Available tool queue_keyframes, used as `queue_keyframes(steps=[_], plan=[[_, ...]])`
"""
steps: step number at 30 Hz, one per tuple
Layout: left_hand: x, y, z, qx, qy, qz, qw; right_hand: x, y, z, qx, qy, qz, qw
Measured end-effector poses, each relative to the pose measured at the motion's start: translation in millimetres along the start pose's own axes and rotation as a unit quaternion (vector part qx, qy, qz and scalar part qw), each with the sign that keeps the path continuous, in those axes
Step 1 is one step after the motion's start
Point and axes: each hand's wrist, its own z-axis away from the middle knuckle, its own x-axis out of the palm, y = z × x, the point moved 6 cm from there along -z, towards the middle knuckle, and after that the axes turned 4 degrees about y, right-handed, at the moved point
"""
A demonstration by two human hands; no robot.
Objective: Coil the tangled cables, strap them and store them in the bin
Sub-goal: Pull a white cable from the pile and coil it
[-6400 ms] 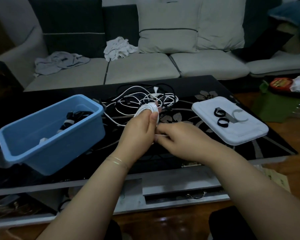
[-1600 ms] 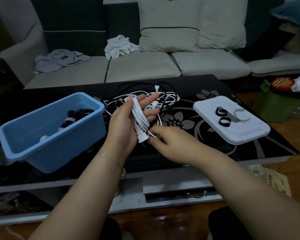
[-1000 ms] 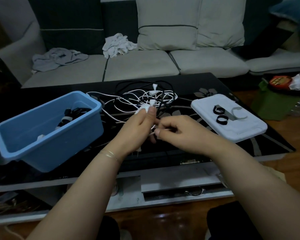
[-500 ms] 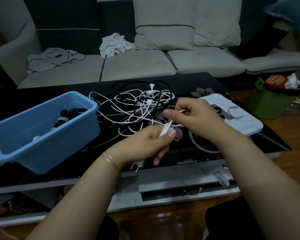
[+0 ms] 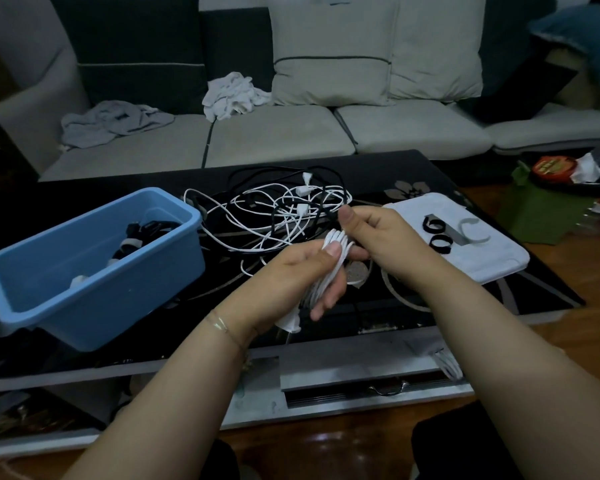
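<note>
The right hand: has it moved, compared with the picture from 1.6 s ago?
Yes. The right hand has gone up and away from the person, toward the white lid, and now grips the white cable bundle.

Dim light. Pale sofa spans upper frame, cushions and crumpled cloths on it. Wooden floor at right.

A person's left hand gripped a folded white cable bundle, its plug hanging below the palm, while the right hand pinched the bundle's top loops. Behind them lay a tangle of black and white cables on a dark table — a blue bin to the left, black straps on a white lid to the right.
</note>
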Motion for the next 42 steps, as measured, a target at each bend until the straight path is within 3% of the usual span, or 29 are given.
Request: queue_keyframes(steps=[5, 9, 13, 16, 22, 28, 36, 42], plan=[[-7, 6, -1, 0.039, 0.04, 0.08, 0.995, 6, 6, -2, 0.006, 0.0, -0.035, 0.999], [-16, 15, 0, 0.091, 0.086, 0.132, 0.983, 12, 16, -5, 0.015, -0.007, 0.01, 1.0], [-27, 17, 1, 0.099, 0.147, 0.149, 0.973, 28, 11, 0, -0.019, -0.041, 0.146, 0.988], [-37, 16, 2, 0.1, 0.193, 0.167, 0.962, 41, 5, 9, -0.06, -0.057, 0.299, 0.951], [-63, 15, 6, 0.096, 0.267, 0.199, 0.938, 69, -3, 29, -0.102, -0.136, 0.392, 0.904], [-60, 18, 6, 0.081, 0.291, 0.064, 0.951, 64, -17, 32, -0.145, -0.114, 0.423, 0.887], [-53, 20, 5, 0.074, 0.313, -0.023, 0.946, 68, -19, 36, -0.136, -0.138, 0.405, 0.894], [-45, 8, 3, 0.071, 0.249, -0.235, 0.937, 53, -25, 33, -0.129, -0.113, 0.383, 0.908]])
